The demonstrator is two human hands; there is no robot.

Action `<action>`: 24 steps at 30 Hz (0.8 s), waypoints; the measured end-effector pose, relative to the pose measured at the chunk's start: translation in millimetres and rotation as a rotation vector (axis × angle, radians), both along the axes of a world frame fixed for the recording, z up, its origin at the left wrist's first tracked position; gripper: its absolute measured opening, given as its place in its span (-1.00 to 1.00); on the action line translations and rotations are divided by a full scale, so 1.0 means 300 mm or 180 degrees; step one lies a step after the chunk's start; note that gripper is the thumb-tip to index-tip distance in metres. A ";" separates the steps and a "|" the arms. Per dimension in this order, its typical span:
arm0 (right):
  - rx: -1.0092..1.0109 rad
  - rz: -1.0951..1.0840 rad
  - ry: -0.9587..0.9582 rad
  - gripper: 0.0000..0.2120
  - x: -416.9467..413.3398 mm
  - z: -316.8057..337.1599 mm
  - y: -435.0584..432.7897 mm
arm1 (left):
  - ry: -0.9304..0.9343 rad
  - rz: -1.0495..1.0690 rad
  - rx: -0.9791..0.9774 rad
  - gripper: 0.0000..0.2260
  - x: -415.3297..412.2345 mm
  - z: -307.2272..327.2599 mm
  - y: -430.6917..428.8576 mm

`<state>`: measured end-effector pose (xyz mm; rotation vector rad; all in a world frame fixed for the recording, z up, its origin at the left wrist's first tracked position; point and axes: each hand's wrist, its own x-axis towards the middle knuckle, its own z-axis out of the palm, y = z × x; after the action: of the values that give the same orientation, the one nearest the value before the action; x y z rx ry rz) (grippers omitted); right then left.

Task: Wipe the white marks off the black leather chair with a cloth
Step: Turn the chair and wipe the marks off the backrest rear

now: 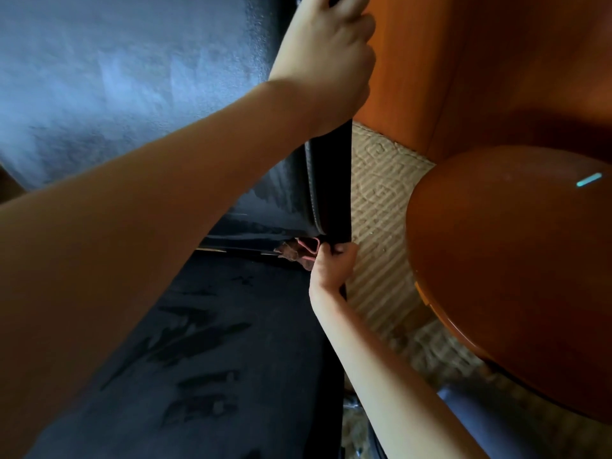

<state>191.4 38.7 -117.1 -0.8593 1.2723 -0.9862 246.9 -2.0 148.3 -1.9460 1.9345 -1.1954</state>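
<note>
At the crease where seat meets backrest, on the chair's right edge, the right hand (pixel 334 265) pinches a brownish-pink cloth (pixel 299 251) against the black leather chair (pixel 205 342). The left hand (pixel 326 54) grips the backrest's side edge, seemingly to steady it. Wiping looks midway: pale white marks (pixel 198 405) remain on the seat. The next move likely calls for dragging the cloth firmly along the crease

So the chair (pixel 132 94) fills the left, back above, seat (pixel 215 342) below. Left hand (pixel 331 51) is high on the back's right edge. Right hand (pixel 332 265) has the cloth (pixel 299 251) where back meets seat. Rug (pixel 377 200) lies just right, with the table (pixel 513 260) on it further right.
</note>
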 end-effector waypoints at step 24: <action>-0.0184 0.0761 0.0434 -0.86 -0.053 -0.036 -0.006 | -0.0494 -0.0043 0.0030 -0.74 -0.014 -0.038 0.077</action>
<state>175.6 37.1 -127.9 -1.1114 1.2265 -0.7876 242.6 21.0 137.0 -1.7806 1.8743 -1.2967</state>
